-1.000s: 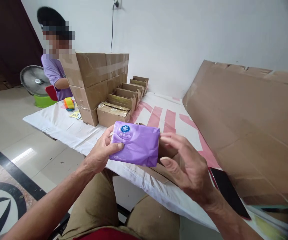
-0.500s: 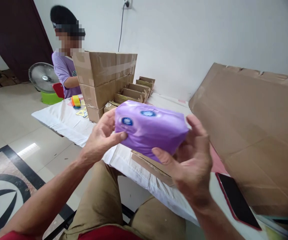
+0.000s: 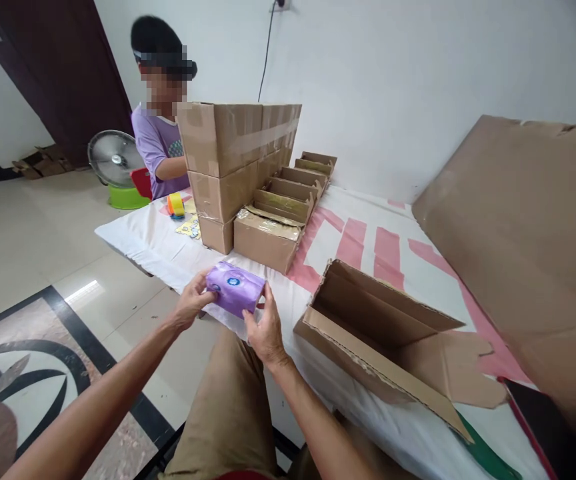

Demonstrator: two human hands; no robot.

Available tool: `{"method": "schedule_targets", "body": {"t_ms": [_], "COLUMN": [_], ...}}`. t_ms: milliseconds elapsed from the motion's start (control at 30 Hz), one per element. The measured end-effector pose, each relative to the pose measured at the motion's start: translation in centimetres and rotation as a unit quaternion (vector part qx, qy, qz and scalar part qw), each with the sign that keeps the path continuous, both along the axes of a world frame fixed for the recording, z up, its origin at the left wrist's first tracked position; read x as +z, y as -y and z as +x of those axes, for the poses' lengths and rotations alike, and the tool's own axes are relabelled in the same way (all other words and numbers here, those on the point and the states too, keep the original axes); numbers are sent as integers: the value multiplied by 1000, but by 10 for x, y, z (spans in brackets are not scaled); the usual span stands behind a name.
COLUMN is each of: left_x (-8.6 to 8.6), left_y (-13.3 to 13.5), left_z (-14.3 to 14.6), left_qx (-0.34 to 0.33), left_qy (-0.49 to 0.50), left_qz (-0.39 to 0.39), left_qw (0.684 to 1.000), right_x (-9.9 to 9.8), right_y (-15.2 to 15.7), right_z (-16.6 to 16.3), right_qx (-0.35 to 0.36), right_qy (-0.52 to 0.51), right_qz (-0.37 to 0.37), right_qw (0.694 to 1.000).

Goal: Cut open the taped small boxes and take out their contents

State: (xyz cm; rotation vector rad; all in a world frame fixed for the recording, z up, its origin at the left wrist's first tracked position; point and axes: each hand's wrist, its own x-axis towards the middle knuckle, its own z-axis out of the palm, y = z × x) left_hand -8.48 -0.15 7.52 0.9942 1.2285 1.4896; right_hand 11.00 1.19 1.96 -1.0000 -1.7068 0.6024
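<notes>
Between my two hands is a purple plastic-wrapped pack (image 3: 238,288) with small blue logos, held out over the table's front edge. My left hand (image 3: 195,299) grips its left end, thumb on the near face. On the right end, my right hand (image 3: 267,327) closes with its thumb low on the front and fingers behind. What the pack contains cannot be seen. To the right of my hands an open cardboard box (image 3: 368,357) lies on the table with its flaps spread; the inside that shows is bare.
Taped boxes (image 3: 241,143) are stacked on the table, beside a row of open cartons (image 3: 288,193). Across the table sits a person in a purple shirt (image 3: 155,143). Tape rolls (image 3: 175,205), a large cardboard sheet (image 3: 523,220), a phone (image 3: 543,413) and a fan (image 3: 114,160) are around.
My hands have carried the purple pack away from me and to the left, and it looks smaller. The view has shifted right, so the open box shows fully.
</notes>
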Motion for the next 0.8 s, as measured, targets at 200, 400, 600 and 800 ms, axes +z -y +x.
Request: {"method": "schedule_targets", "body": {"t_ms": [200,400,600,800], "left_x": [-21,-45,-64,-60], "left_y": [-94,-139,-107,-108], "left_z": [22,25,11,29], "left_qx": [-11,25,84,49], "left_qy": [10,-43,-122,-142], "left_qz": [15,-15,-53,-34], "left_qw": [1000,999,988,988], "right_x": [-8,-14,-23,-23], "right_y": [-80,-116,-103,-105], "right_z": [5,9,12,2], "right_qx": [-71,-127,-151,-178], "right_qy": [21,48,72,76], "right_qz": [-10,-32,-64,-79], "right_qw": [997,990,984,978]}}
